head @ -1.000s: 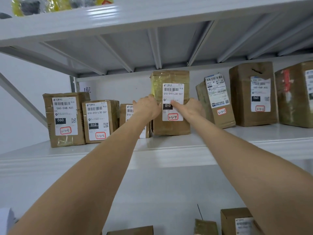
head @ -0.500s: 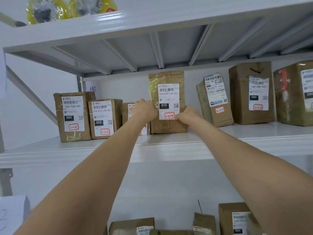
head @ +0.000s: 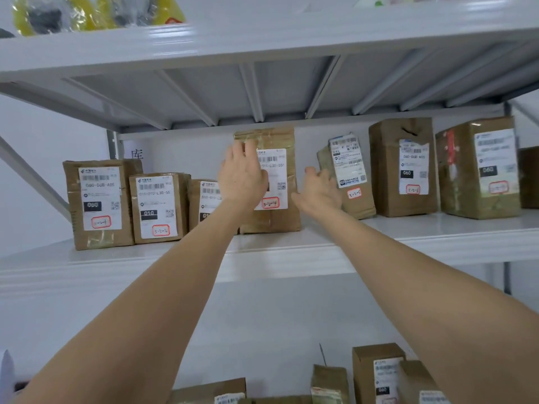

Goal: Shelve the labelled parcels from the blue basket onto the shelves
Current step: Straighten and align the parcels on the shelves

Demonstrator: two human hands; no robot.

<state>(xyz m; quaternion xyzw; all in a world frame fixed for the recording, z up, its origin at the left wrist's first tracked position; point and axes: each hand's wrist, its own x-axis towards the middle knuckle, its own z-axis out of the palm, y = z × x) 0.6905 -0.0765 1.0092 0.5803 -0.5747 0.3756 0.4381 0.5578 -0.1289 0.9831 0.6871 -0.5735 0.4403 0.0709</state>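
Observation:
A tall brown parcel (head: 284, 220) with a white label marked 3-2-4 stands upright on the white middle shelf (head: 291, 249). My left hand (head: 242, 176) lies flat against its front, fingers straight, covering the label's left part. My right hand (head: 319, 189) reaches to the leaning brown parcel (head: 357, 199) just to the right, marked 3-2-5, and its fingers touch that parcel's left side. The blue basket is out of view.
More labelled brown parcels line the same shelf: three on the left (head: 99, 202), two larger ones on the right (head: 405, 170). The upper shelf (head: 262, 45) holds yellow bags (head: 87, 13). Below, several parcels (head: 376, 371) stand on a lower level.
Both hands let go of the tall parcel's lower sides. My left hand rose flat onto its front, and my right hand moved right to the leaning parcel.

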